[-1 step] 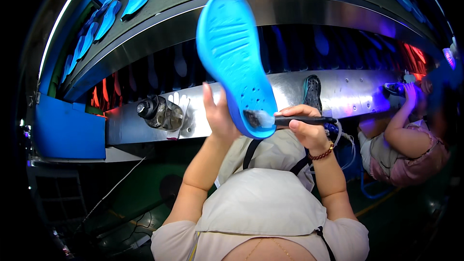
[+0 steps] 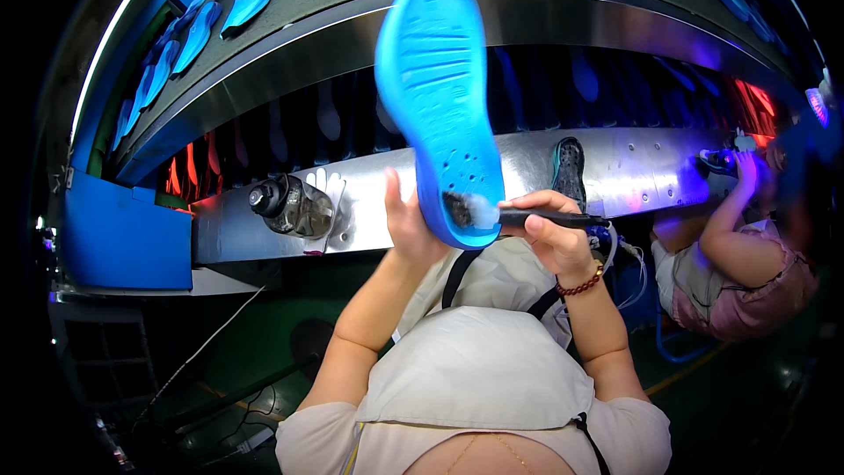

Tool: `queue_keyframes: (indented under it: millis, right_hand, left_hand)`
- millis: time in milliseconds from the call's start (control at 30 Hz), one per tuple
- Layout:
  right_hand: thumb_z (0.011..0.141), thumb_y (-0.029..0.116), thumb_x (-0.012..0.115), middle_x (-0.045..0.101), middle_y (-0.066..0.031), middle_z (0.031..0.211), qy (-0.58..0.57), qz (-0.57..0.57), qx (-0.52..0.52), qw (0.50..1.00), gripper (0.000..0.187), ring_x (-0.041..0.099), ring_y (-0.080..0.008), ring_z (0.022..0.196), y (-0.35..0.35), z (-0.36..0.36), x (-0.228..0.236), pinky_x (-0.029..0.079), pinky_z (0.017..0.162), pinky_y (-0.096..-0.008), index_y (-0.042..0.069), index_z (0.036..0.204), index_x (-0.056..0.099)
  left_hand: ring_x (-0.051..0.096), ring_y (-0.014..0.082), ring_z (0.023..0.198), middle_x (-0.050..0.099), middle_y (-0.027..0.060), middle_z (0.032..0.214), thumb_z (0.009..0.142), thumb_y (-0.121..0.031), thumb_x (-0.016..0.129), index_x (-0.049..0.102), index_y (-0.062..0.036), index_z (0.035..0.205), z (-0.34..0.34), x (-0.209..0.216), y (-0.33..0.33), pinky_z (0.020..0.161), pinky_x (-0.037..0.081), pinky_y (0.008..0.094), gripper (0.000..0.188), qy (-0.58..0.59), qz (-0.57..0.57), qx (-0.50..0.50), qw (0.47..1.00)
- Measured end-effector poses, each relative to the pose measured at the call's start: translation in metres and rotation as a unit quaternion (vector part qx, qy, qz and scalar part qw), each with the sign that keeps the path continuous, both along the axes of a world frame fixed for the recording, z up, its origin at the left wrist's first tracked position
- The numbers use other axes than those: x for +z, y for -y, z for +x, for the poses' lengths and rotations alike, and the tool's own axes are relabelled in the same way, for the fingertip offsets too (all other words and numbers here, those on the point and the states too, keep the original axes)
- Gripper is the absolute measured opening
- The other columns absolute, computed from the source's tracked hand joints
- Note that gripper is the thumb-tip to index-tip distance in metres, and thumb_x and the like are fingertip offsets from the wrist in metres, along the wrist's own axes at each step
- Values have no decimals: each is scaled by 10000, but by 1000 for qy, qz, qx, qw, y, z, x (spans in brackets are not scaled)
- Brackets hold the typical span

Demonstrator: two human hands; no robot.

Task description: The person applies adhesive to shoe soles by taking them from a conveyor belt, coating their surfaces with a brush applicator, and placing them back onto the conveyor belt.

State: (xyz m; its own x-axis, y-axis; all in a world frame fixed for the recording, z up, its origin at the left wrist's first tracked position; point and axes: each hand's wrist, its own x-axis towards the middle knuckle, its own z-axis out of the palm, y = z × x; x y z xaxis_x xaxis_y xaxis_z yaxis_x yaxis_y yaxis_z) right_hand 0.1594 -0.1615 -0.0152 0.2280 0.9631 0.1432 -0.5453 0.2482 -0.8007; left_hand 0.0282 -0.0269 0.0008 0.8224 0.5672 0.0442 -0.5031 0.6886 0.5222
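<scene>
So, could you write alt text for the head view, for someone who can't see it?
A person's left hand holds a blue shoe sole while their right hand holds a black-handled brush at its lower end. Beyond, a bottle is on a metal bench; a co-worker is at right.

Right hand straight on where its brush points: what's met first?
Likely the blue sole: the brush in the right hand overlaps its near end, though depth is hard to judge.
</scene>
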Motion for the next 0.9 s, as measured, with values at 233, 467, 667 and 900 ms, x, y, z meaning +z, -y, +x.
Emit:
queue_keyframes:
  millis: [233,467,667,900]
  right_hand:
    - [711,-36,654,633,-155,988,342,25,114,933,249,611,-218,923,7,19,41,471,827,-304,-19,958,626]
    - [705,-19,663,653,-144,922,461,62,114,878,219,633,-235,887,-5,12,47,495,793,-317,-8,923,639]
    - [723,-29,645,652,-135,940,437,99,130,885,231,629,-249,913,-4,29,58,488,828,-326,-7,952,633]
    - [697,-41,652,646,-150,949,501,90,199,838,231,630,-258,903,-2,39,68,507,787,-325,-1,924,637]
  left_hand:
    - [555,282,1022,509,195,1168,851,-404,393,341,8,1286,-13,-20,-14,882,449,393,601,36,-7,-123,992]
    - [566,257,985,528,200,1141,827,-355,469,373,17,1274,-16,-10,-27,857,457,347,590,-163,61,-249,953]
    - [573,245,955,545,192,1111,814,-368,484,406,22,1253,-21,-7,-34,807,474,339,592,-246,19,-321,914]
    - [565,235,969,531,186,1144,819,-431,471,426,24,1245,-28,-9,-39,825,467,341,625,-301,109,-350,880]
